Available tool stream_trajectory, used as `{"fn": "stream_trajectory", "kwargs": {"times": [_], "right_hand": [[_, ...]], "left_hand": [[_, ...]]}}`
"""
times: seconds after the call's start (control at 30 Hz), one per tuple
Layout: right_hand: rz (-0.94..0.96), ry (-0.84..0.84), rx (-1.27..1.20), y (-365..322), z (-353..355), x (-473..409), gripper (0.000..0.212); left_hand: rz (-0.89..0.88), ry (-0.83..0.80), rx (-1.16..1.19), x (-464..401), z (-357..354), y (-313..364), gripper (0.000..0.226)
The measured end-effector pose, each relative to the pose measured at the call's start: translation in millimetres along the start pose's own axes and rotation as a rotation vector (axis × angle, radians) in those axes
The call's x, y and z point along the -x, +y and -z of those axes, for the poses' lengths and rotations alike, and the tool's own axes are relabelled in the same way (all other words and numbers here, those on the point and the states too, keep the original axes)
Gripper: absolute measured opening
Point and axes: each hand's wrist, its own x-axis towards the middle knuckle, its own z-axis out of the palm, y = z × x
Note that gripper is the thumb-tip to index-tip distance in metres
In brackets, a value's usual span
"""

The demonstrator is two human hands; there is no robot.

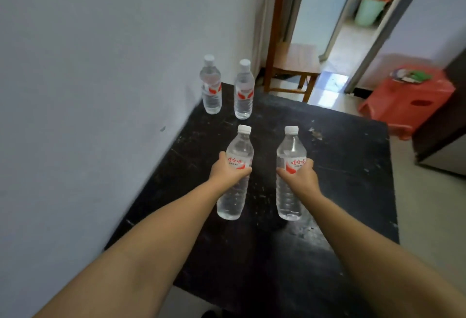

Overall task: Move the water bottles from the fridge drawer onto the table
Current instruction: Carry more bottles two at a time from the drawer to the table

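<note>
My left hand [228,170] grips a clear water bottle [235,191] with a white cap and red label around its middle. My right hand [300,175] grips a second, matching bottle [290,191] the same way. Both bottles are upright over the middle of the black table [340,179]; I cannot tell whether their bases touch the top. Two more water bottles stand at the table's far left corner by the wall, one on the left [211,85] and one on the right [243,90]. The fridge drawer is not in view.
A white wall [100,90] runs along the table's left side. Beyond the far edge stands a wooden chair [292,65] before an open doorway. A red plastic stool [408,100] sits on the floor at the right, next to a dark cabinet [443,128].
</note>
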Motion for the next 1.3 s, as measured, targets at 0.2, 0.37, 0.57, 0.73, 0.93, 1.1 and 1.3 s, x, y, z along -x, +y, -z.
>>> {"fn": "stream_trajectory", "kwargs": {"times": [0.2, 0.37, 0.57, 0.73, 0.93, 1.1, 1.3], "right_hand": [[-0.025, 0.112, -0.171, -24, 34, -107, 0.066], [0.054, 0.234, -0.256, -42, 46, -168, 0.069], [0.113, 0.294, -0.300, -30, 55, -208, 0.071], [0.152, 0.291, -0.283, -17, 56, -216, 0.075], [0.135, 0.267, -0.277, -7, 56, -215, 0.080], [0.098, 0.211, -0.265, -3, 58, -213, 0.085], [0.003, 0.198, -0.223, 6, 53, -189, 0.091]], "left_hand": [[-0.118, -0.068, 0.092, -102, -34, 88, 0.068], [-0.221, -0.044, 0.138, -165, -64, 137, 0.074], [-0.249, 0.036, 0.271, -199, -98, 150, 0.076], [-0.292, 0.051, 0.342, -202, -109, 149, 0.075], [-0.362, 0.056, 0.279, -193, -118, 141, 0.072], [-0.300, 0.001, 0.235, -190, -110, 142, 0.079], [-0.129, -0.066, 0.097, -167, -83, 124, 0.086]]}}
